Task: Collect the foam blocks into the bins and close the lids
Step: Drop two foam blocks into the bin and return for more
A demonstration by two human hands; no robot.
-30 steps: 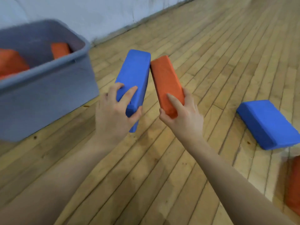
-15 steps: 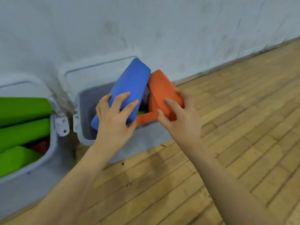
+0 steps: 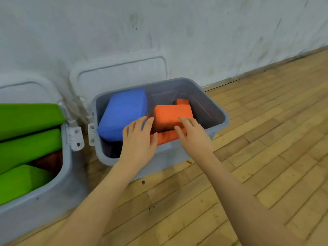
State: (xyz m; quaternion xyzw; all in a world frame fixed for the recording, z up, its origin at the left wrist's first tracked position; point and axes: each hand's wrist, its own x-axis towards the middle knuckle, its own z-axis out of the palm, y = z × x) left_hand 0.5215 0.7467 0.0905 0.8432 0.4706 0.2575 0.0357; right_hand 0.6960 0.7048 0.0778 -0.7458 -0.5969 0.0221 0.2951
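A grey bin (image 3: 220,119) stands on the wooden floor against the wall, its lid (image 3: 122,75) swung open and leaning on the wall. Inside lie a blue foam block (image 3: 122,112) at the left and an orange foam block (image 3: 170,116) at the right, on top of other orange blocks (image 3: 166,136). My left hand (image 3: 138,141) hovers over the bin's near rim with straight fingers next to the blue block, holding nothing. My right hand (image 3: 191,134) has relaxed fingers touching the orange block's near edge.
A second grey bin (image 3: 65,167) at the left holds green foam blocks (image 3: 28,118) and a dark red one, its lid open against the wall. White latches (image 3: 76,137) sit between the two bins. Bare wooden floor stretches to the right.
Both blocks have left my hands and now lie inside the bin. My hands have opened and drawn back towards the near rim. The view has moved closer to the bin.
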